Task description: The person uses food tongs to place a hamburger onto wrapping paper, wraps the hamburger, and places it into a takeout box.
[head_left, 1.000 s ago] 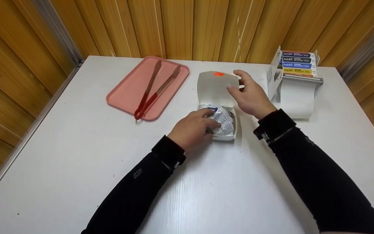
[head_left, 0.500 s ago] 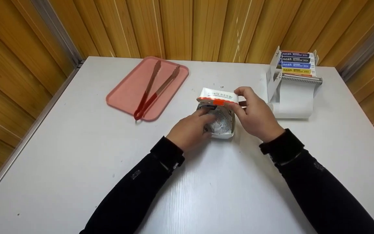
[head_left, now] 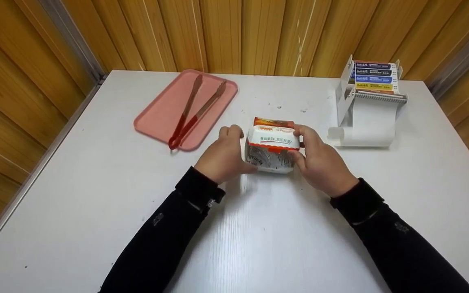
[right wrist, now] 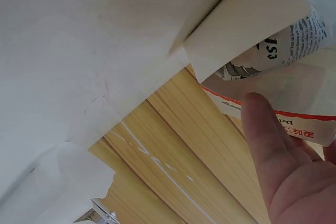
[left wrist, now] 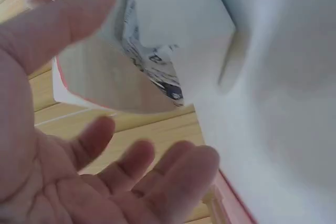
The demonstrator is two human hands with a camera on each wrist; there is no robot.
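Note:
A small paper burger box [head_left: 273, 133] with a white, red and orange lid stands mid-table, its lid tipped partway down. Inside lies a bundle in printed paper [head_left: 271, 158], visible through the front gap. My right hand [head_left: 324, 165] holds the lid at its right side, thumb in front and fingers behind. In the right wrist view the lid [right wrist: 310, 90] lies between thumb and fingers. To the left of the box my left hand [head_left: 223, 156] is spread, its thumb near the front corner. The left wrist view has these fingers [left wrist: 181, 182] loosely bent with nothing between them.
A pink tray [head_left: 161, 103] carrying red-handled tongs [head_left: 187, 122] lies at the back left. At the back right stands a rack [head_left: 344, 95] with several coloured boxes [head_left: 375, 77] and a hanging paper roll [head_left: 373, 122]. A wood-panelled wall [head_left: 259, 36] borders the white table [head_left: 234, 244].
The right hand has swung the lid from upright forward and down over the bundle. My left hand has withdrawn from the bundle to the box's left side.

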